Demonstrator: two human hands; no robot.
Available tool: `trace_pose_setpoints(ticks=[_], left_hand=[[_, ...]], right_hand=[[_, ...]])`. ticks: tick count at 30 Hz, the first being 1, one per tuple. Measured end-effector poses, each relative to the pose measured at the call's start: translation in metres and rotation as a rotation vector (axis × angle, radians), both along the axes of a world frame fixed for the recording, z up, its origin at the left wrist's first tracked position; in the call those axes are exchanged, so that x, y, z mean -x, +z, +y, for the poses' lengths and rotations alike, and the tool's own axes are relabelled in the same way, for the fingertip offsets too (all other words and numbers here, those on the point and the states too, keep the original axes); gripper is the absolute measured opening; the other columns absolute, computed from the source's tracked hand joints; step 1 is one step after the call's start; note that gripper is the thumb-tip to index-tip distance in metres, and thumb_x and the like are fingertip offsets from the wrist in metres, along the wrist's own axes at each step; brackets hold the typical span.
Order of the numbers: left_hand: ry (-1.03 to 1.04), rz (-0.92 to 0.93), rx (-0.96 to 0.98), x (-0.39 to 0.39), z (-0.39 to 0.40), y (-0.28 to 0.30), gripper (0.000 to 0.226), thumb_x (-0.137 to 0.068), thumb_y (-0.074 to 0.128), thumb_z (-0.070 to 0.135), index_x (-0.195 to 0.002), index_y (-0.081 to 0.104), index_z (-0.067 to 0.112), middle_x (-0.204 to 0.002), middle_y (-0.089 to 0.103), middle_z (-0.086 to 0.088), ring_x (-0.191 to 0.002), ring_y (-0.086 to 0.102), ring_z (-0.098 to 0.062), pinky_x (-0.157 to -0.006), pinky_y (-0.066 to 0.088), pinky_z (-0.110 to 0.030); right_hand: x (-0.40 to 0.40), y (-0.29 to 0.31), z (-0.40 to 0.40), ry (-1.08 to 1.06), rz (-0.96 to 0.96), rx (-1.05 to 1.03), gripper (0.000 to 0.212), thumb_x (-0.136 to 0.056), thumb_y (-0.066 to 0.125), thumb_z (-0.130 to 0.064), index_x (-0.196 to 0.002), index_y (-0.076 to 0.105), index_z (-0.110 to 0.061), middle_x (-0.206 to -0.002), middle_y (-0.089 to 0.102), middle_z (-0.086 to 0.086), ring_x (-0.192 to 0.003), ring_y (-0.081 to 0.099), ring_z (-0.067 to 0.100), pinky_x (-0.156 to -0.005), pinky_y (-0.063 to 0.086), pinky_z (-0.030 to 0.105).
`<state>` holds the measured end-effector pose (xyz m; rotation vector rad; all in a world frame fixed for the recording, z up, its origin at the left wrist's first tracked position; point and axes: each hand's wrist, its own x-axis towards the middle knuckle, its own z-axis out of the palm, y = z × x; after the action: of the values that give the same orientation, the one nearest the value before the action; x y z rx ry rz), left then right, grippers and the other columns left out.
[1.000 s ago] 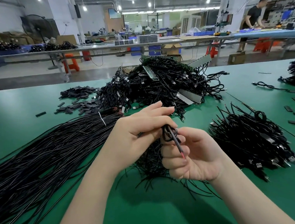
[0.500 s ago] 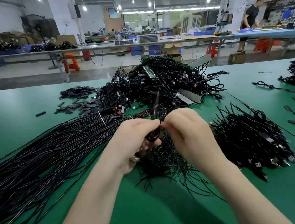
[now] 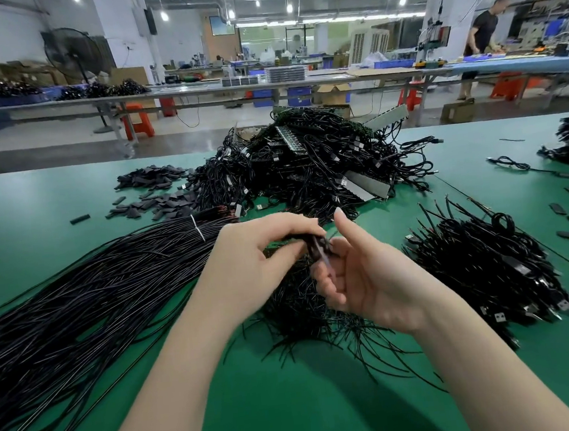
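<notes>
Now the left hand (image 3: 256,262) is curled round a small black cable (image 3: 316,243), pinching it between the thumb and fingertips. The cable is bunched up in a little loop. One loose end sticks out of the loop and points down toward the person, leaning a bit to the right. That end is the long way of the cable, and it is blurry.

The right hand (image 3: 367,276) sits just beside it, palm up. Its pointer finger is straight and the other fingers are softly bent. The loose end lies against those bent fingers (I cannot tell if they nip it).

Both hands are above the green table (image 3: 292,403), over a low messy pile of short wires (image 3: 302,313). A long bundle of black wires (image 3: 94,300) lies to the left, tied with a white tie (image 3: 197,228). A pile of looped cables with plugs (image 3: 487,266) lies to the right.

Far back on a bench, a blue tray (image 3: 18,100) has dark cables heaped in it. An open cardboard box (image 3: 332,94) sits under the bench, and its inside is hidden.
</notes>
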<state>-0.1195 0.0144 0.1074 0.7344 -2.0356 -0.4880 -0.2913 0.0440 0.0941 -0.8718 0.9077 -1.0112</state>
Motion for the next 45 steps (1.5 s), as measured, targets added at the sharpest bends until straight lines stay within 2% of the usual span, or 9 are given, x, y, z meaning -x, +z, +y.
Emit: trace_pose_setpoints(ticks=[3,7,13,20,22,25,31,38,45], left_hand=[[-0.024,-0.029,0.097,-0.003,-0.002,0.0,0.033,-0.084,0.066,0.012,-0.108,0.069,0.036,-0.118,0.062,0.026,-0.116,0.058,0.005,-0.102,0.043,-0.018],[-0.061,-0.041,0.161,-0.006,-0.004,0.001,0.04,-0.084,0.068,0.01,-0.113,0.066,0.037,-0.124,0.061,0.022,-0.122,0.056,-0.002,-0.106,0.041,-0.024],[-0.068,-0.118,0.196,-0.008,-0.003,0.002,0.029,-0.084,0.065,0.01,-0.103,0.076,0.028,-0.117,0.067,0.013,-0.121,0.057,-0.003,-0.107,0.041,-0.024],[0.013,-0.152,0.121,-0.003,-0.003,-0.003,0.023,-0.086,0.064,0.019,-0.104,0.076,0.026,-0.102,0.066,0.029,-0.103,0.062,0.005,-0.093,0.047,-0.016],[0.09,-0.078,0.025,0.004,-0.001,-0.006,0.015,-0.088,0.068,0.02,-0.098,0.075,0.028,-0.088,0.068,0.028,-0.088,0.064,0.003,-0.079,0.05,-0.015],[0.163,0.096,-0.268,0.016,0.001,-0.008,0.014,-0.088,0.07,0.022,-0.077,0.069,0.031,-0.065,0.065,0.021,-0.059,0.058,0.003,-0.059,0.044,-0.011],[-0.009,0.447,-1.071,0.016,0.002,-0.002,0.021,-0.086,0.068,0.018,-0.066,0.072,0.015,-0.067,0.066,-0.002,-0.053,0.058,-0.011,-0.046,0.045,-0.022],[0.135,0.183,-0.421,0.007,-0.003,-0.005,0.015,-0.085,0.073,0.023,-0.099,0.073,0.018,-0.088,0.074,0.002,-0.08,0.068,-0.006,-0.073,0.053,-0.016],[0.206,0.146,-0.415,0.004,-0.005,-0.004,0.017,-0.086,0.07,0.033,-0.096,0.073,0.019,-0.074,0.07,0.007,-0.064,0.059,0.002,-0.064,0.044,-0.011]], right_hand=[[0.009,0.001,0.002,0.208,-0.133,-0.082,0.037,-0.081,0.064,-0.049,-0.057,0.068,-0.021,-0.058,0.056,-0.003,-0.046,0.048,0.007,-0.044,0.039,0.016],[0.013,0.0,0.001,0.357,-0.24,-0.127,0.026,-0.06,0.088,-0.03,-0.065,0.069,-0.014,-0.06,0.056,-0.001,-0.048,0.051,0.008,-0.045,0.041,0.016],[0.014,0.001,0.001,0.135,-0.001,-0.051,0.015,-0.073,0.071,-0.024,-0.06,0.068,-0.016,-0.057,0.058,0.001,-0.047,0.051,0.011,-0.043,0.039,0.017],[0.016,-0.007,-0.002,0.081,-0.047,0.074,0.007,-0.077,0.069,-0.016,-0.075,0.068,-0.01,-0.061,0.057,0.001,-0.052,0.05,0.008,-0.048,0.042,0.016],[0.013,-0.008,-0.004,-0.062,0.121,0.311,0.012,-0.082,0.066,-0.019,-0.082,0.063,-0.008,-0.064,0.056,0.0,-0.057,0.047,0.008,-0.054,0.041,0.016],[0.009,-0.011,-0.006,-0.352,0.729,0.83,0.021,-0.094,0.062,-0.015,-0.074,0.058,-0.01,-0.063,0.052,-0.001,-0.059,0.044,0.006,-0.056,0.036,0.017],[0.002,-0.015,-0.007,-0.618,1.458,1.495,0.015,-0.078,0.064,0.013,-0.072,0.06,0.0,-0.068,0.054,0.009,-0.062,0.048,0.029,-0.06,0.041,0.037],[-0.001,-0.008,-0.001,-0.43,0.59,0.657,0.024,-0.096,0.057,-0.033,-0.078,0.066,-0.021,-0.065,0.063,-0.009,-0.059,0.054,0.002,-0.057,0.04,0.013],[-0.003,-0.008,0.0,-0.486,0.636,0.763,0.014,-0.089,0.068,-0.021,-0.076,0.07,-0.024,-0.073,0.071,-0.002,-0.058,0.057,0.009,-0.055,0.045,0.015]])
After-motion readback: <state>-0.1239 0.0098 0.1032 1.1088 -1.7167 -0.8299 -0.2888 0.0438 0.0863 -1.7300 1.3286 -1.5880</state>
